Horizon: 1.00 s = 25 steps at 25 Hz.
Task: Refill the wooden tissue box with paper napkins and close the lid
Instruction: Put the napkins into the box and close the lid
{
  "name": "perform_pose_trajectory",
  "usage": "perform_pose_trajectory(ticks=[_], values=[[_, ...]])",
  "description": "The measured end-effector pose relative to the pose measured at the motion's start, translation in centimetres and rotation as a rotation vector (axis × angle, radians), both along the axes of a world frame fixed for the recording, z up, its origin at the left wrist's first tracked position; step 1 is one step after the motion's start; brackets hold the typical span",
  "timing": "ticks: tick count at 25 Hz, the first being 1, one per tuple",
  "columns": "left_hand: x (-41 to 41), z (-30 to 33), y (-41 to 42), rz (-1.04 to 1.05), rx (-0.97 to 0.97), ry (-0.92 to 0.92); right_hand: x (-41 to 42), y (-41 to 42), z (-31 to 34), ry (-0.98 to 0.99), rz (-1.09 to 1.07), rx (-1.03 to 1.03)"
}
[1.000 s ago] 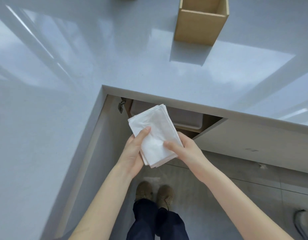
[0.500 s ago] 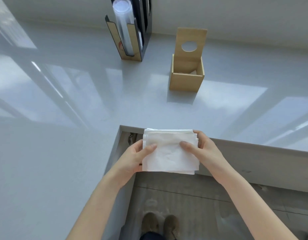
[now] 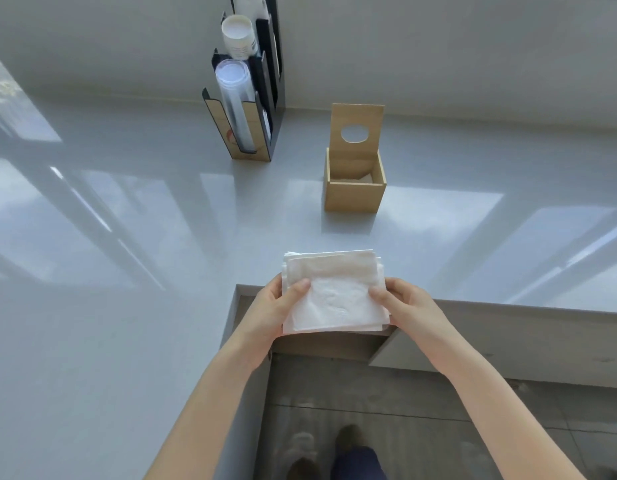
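Note:
A wooden tissue box (image 3: 354, 195) stands on the grey counter, straight ahead of me. Its lid (image 3: 356, 131), with an oval hole, is flipped up at the back, and a little white paper shows inside. I hold a stack of white paper napkins (image 3: 333, 292) flat over the counter's front edge, well short of the box. My left hand (image 3: 273, 308) grips the stack's left side with the thumb on top. My right hand (image 3: 409, 306) grips its right side the same way.
A black and wood cup dispenser (image 3: 246, 109) with stacked cups stands at the back left, near the wall. The glossy grey counter (image 3: 127, 237) wraps around to my left. Below the edge, a cabinet door (image 3: 438, 344) stands ajar, and my shoes show on the floor.
Both hands lifted the napkin stack from below the counter, by the open cabinet, up over the counter's edge and turned it flat. My view rose, bringing the box and dispenser into sight.

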State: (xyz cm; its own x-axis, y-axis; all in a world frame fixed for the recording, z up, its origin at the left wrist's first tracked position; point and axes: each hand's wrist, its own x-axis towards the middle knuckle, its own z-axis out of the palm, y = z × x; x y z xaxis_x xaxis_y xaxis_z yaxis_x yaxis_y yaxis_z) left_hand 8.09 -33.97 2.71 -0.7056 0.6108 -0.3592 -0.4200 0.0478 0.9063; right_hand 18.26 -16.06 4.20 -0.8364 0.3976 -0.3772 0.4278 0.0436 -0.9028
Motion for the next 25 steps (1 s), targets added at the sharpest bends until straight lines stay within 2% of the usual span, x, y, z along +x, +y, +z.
perform_pose_trajectory(ticks=[6, 16, 25], values=[[-2.0, 0.2, 3.9, 0.014, -0.17, 0.098, -2.4, 1.9, -1.0, -0.022, -0.022, 0.05], [-9.4, 1.6, 13.6, -0.028, -0.244, 0.111, -9.7, 12.3, -0.4, 0.033, -0.068, 0.0], [-13.8, 2.1, 19.1, 0.059, -0.327, 0.162, -15.4, 19.0, -0.2, 0.021, 0.062, 0.078]])
